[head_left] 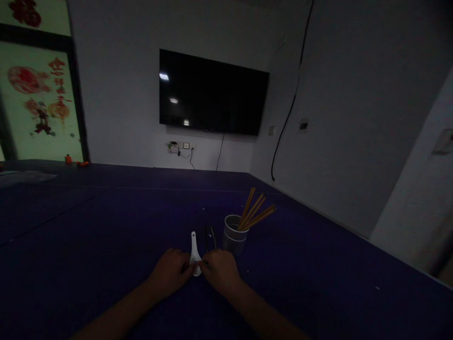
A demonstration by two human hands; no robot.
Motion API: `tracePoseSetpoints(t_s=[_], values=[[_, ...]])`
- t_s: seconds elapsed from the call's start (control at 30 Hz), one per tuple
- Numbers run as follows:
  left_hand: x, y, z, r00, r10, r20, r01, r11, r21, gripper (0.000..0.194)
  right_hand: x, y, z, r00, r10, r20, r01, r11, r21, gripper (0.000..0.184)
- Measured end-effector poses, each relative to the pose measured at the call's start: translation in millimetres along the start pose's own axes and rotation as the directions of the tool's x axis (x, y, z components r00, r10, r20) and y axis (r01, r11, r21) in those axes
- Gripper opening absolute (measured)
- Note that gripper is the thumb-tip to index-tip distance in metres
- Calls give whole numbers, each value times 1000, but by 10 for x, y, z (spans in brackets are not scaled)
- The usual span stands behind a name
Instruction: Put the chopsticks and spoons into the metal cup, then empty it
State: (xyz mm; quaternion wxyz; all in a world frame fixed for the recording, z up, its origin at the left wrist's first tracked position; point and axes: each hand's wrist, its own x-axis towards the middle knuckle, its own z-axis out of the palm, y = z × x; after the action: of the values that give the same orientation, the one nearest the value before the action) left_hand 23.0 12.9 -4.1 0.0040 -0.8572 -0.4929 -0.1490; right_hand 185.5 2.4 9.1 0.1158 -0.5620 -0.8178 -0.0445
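Note:
A white spoon (194, 245) lies on the dark blue tabletop, its holed handle pointing away from me. My left hand (171, 271) is closed at the spoon's left side, thumb tip over the bowl. From the other side my right hand (221, 270) reaches in, its fingers pinched together, and the fingertips of both hands meet above the bowl. Anything small between them is too dark to make out. Two thin dark prongs (213, 237) stick out just beyond my right hand; whether it touches them is hidden.
Right behind my right hand stands a grey cup (235, 238) with several wooden chopsticks (255, 212) leaning right. Clear plastic (26, 177) lies at the far left, near a small orange item (68, 159). Walls border the blue table (134, 212) at the back and right.

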Motion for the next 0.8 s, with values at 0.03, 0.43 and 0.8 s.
tracePoseSetpoints(t_s=[0.03, 0.43, 0.8], values=[[-1, 4, -5, 1000, 2, 3, -2, 1000, -3, 36, 4, 0, 6, 1000, 10, -3, -10, 1000, 9, 27], [-6, 14, 5, 999, -27, -17, 27, 1000, 8, 33, 3, -39, 28, 994, 82, -78, -71, 989, 128, 22], [-6, 3, -9, 997, -71, -22, 71, 997, 7, 38, 12, -30, 51, 994, 31, -106, -15, 988, 152, 22]])
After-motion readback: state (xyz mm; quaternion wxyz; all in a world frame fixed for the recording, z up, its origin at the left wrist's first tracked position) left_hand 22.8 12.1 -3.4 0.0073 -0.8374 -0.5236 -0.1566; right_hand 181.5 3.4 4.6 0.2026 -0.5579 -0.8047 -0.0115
